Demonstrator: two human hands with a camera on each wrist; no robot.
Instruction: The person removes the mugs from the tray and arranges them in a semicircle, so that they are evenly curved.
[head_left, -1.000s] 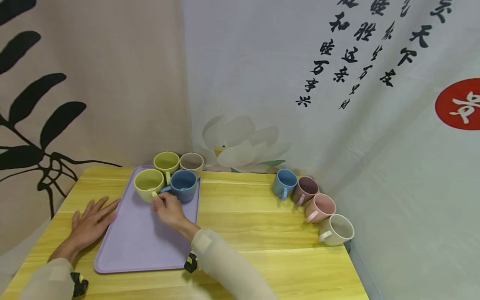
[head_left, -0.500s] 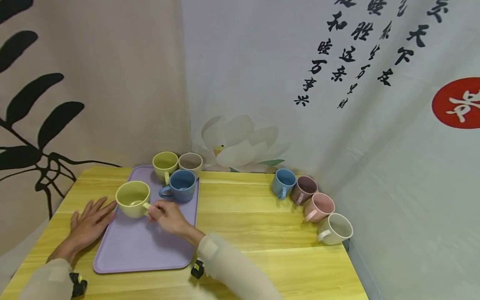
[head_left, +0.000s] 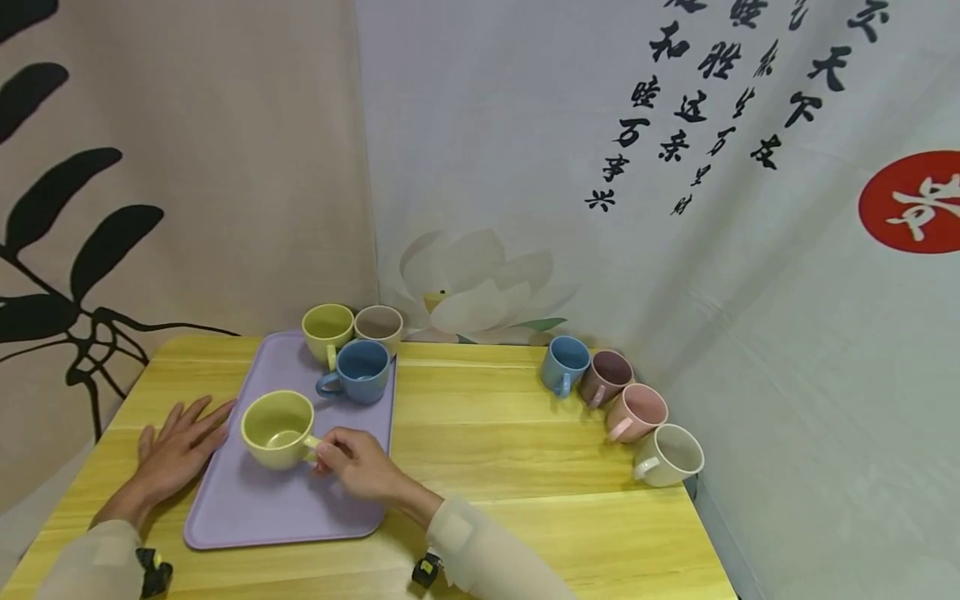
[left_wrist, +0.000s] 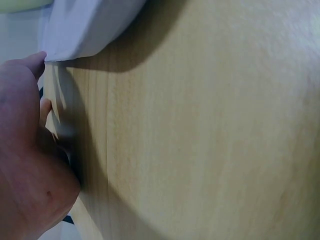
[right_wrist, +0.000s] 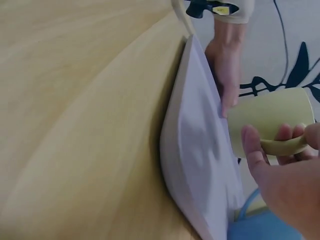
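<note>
My right hand (head_left: 360,462) pinches the handle of a yellow-green cup (head_left: 277,429) over the middle of the purple tray (head_left: 285,508). In the right wrist view the fingers curl round that cup's handle (right_wrist: 282,146). At the tray's left edge my left hand (head_left: 176,450) rests on the table with fingers spread, fingertips touching the rim. On the tray's far part stand a second yellow-green cup (head_left: 327,327), a beige cup (head_left: 379,325) and a blue cup (head_left: 362,372). The left wrist view shows my left hand (left_wrist: 30,145) by the tray's corner.
Along the right side of the wooden table (head_left: 480,433) stand another blue cup (head_left: 566,365), a mauve cup (head_left: 606,377), a pink cup (head_left: 637,412) and a cream cup (head_left: 670,455). A printed cloth backdrop (head_left: 480,167) hangs behind the table.
The yellow-green cup in my right hand has moved away from beside the blue cup, toward the near side of the tray. My left hand has stayed in place.
</note>
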